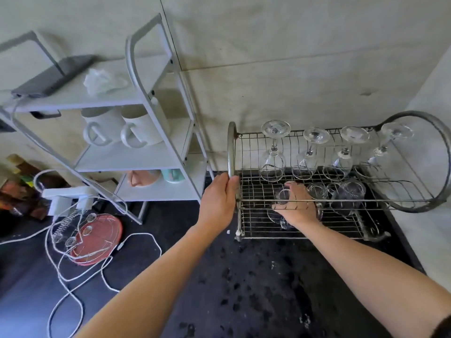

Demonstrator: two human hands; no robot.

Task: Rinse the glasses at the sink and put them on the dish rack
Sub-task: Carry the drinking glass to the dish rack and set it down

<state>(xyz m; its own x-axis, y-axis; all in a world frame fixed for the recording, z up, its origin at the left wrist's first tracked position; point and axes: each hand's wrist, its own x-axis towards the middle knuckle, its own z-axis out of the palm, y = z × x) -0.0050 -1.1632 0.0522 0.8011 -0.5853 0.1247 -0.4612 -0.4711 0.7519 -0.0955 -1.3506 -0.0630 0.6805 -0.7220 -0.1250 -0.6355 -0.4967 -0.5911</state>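
Observation:
A two-tier wire dish rack stands on the dark counter at the right. My left hand grips the rack's left end hoop. My right hand reaches into the lower tier and holds a clear glass, upside down on the wires. Other tumblers and a glass jug stand to its right on the lower tier. Several stemmed wine glasses hang upside down along the upper tier. The sink is out of view.
A white shelf unit with two white mugs stands left of the rack. White cables, a power adapter and a red lid with a wire stand lie on the dark counter. The counter is wet in front of the rack.

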